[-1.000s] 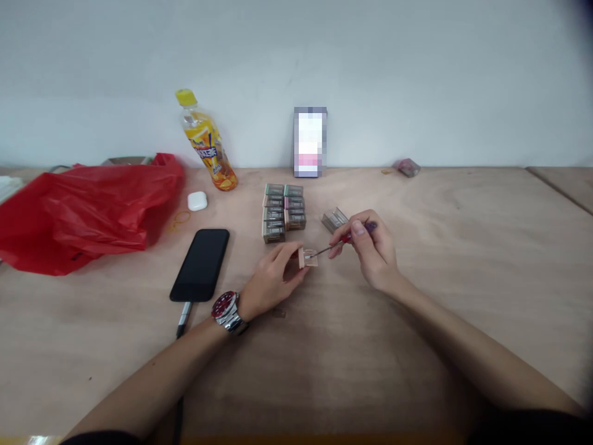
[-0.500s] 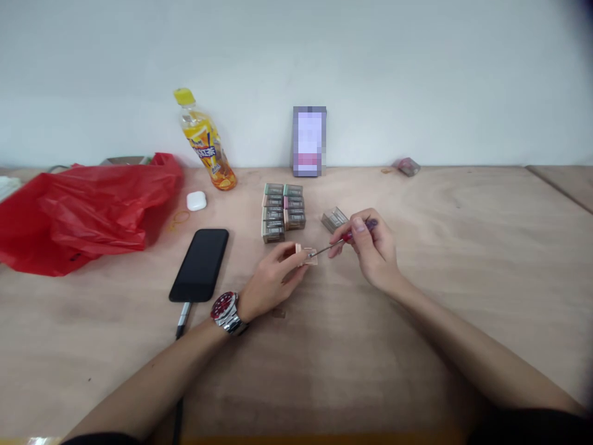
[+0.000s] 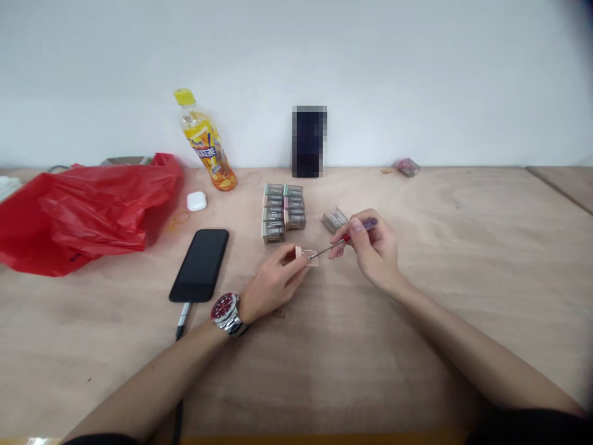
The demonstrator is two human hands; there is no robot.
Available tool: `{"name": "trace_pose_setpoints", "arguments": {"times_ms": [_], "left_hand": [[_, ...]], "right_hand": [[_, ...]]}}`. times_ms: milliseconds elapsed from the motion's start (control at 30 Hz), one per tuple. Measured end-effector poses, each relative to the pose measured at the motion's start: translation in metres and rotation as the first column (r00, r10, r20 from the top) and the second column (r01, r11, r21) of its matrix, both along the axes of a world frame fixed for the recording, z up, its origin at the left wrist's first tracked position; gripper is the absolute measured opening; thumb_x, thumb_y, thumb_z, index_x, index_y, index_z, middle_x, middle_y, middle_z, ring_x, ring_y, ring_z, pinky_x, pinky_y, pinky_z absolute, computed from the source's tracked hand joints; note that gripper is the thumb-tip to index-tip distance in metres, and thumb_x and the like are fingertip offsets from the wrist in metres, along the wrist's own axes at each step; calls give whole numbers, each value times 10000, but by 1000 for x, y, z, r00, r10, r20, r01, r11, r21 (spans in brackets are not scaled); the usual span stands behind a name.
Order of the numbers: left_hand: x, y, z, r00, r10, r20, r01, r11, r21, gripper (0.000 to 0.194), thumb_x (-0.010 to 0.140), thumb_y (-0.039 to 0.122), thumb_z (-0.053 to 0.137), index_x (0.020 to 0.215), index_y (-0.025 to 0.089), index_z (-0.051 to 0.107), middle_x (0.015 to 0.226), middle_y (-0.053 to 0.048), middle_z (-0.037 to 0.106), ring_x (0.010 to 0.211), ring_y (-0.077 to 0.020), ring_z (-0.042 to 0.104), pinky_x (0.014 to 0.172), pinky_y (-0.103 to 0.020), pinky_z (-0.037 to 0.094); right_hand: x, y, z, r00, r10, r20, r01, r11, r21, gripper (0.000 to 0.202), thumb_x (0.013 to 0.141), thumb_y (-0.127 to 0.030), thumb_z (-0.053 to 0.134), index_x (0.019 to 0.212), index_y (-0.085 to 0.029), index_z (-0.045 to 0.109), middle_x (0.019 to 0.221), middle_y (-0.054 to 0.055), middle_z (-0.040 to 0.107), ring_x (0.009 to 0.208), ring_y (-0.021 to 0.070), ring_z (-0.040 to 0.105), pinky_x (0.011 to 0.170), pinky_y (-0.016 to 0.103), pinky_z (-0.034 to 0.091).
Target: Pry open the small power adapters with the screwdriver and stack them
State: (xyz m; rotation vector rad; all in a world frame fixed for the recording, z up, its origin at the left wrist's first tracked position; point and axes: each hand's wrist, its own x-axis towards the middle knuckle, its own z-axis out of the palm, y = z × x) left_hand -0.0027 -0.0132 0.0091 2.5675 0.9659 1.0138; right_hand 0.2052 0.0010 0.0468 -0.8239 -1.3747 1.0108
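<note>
Between the fingers of my left hand [image 3: 275, 279] is a small pinkish piece [image 3: 311, 258] with a clear part, held just above or on the table. My right hand [image 3: 374, 250] grips a screwdriver [image 3: 345, 238] with a red and purple handle. The screwdriver's thin shaft points down to the left, and its tip meets the pinkish piece near my left fingertips. Close behind my right fingers lies a clear grey case [image 3: 334, 219]. Several similar small cases [image 3: 283, 213] stand in two columns beyond my left hand.
A black phone [image 3: 199, 266] with a cable lies left of my left hand. Farther back are a white earbud case [image 3: 196, 201], red bag [image 3: 92, 210], drink bottle [image 3: 208, 148] and upright phone [image 3: 309, 142]. A pinkish case [image 3: 407, 167] sits by the wall.
The upright phone's screen has turned from bright to dark. My left fingers have shifted very slightly on the pinkish piece; the screwdriver has barely moved.
</note>
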Motion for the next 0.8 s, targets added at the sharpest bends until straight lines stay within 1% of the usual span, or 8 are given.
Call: {"name": "trace_pose_setpoints", "arguments": {"times_ms": [267, 367, 433, 500, 567, 667, 733, 800], "left_hand": [[1, 0, 0, 1000, -1, 11, 1, 1000, -23, 224, 938, 162, 506, 1145, 162, 591, 1123, -115, 555, 1020, -179, 572, 876, -320, 528], [2, 0, -1, 1000, -7, 19, 8, 999, -47, 234, 945, 162, 490, 1158, 168, 585, 1113, -114, 557, 1013, -178, 576, 876, -326, 531], [2, 0, -1, 1000, -12, 20, 14, 998, -59, 235, 949, 166, 481, 1162, 170, 580, 1099, -112, 559, 999, -176, 580, 873, -327, 532], [2, 0, -2, 1000, -3, 10, 4, 998, -66, 240, 954, 175, 474, 1173, 175, 573, 1101, -111, 556, 991, -175, 580, 872, -330, 532], [1, 0, -3, 1000, 0, -8, -1, 997, -79, 252, 958, 178, 466, 1191, 176, 561, 1112, -112, 549, 995, -175, 576, 883, -331, 525], [0, -1, -4, 999, -6, -34, 3, 995, -104, 249, 958, 174, 455, 1183, 165, 559, 1079, -108, 547, 974, -173, 568, 871, -323, 520], [-1, -1, -3, 999, -15, -46, 9, 993, -115, 257, 955, 165, 446, 1191, 163, 549, 1080, -110, 543, 969, -172, 558, 864, -317, 517], [-2, -1, -3, 999, -26, -48, 20, 992, -122, 277, 949, 147, 440, 1209, 164, 533, 1097, -113, 537, 973, -167, 549, 864, -308, 514]], "right_hand": [[5, 2, 5, 979, -197, 43, 193, 978, 84, 302, 950, -481, 482, 809, -214, 488, 618, -25, 602, 452, 102, 574, 458, 242, 459], [10, 12, 21, 930, -312, 195, 273, 940, 205, 332, 994, -448, 391, 792, -212, 508, 591, -17, 574, 528, 113, 575, 542, 251, 457], [12, 30, 32, 869, -324, 374, 220, 930, 294, 306, 1006, -418, 364, 867, -213, 545, 630, -7, 598, 570, 128, 585, 584, 262, 455], [12, 57, 41, 678, -358, 642, 113, 913, 391, 269, 993, -382, 397, 1006, -209, 603, 690, 17, 642, 600, 150, 594, 598, 275, 434], [8, 90, 45, 339, -399, 852, -5, 905, 425, 323, 967, -301, 427, 1244, -243, 582, 814, 57, 703, 706, 206, 634, 652, 308, 425], [0, 140, 44, -118, -319, 940, -64, 948, 313, 618, 917, -192, 427, 1502, -327, 280, 907, 105, 727, 765, 277, 658, 653, 337, 417], [-5, 167, 41, -253, -255, 933, -9, 965, 262, 709, 905, -164, 421, 1532, -341, 141, 977, 140, 720, 826, 309, 667, 670, 355, 427], [-8, 187, 40, -297, -203, 933, 47, 973, 227, 758, 901, -161, 426, 1534, -350, 55, 1051, 162, 704, 895, 329, 668, 702, 378, 442]]}}
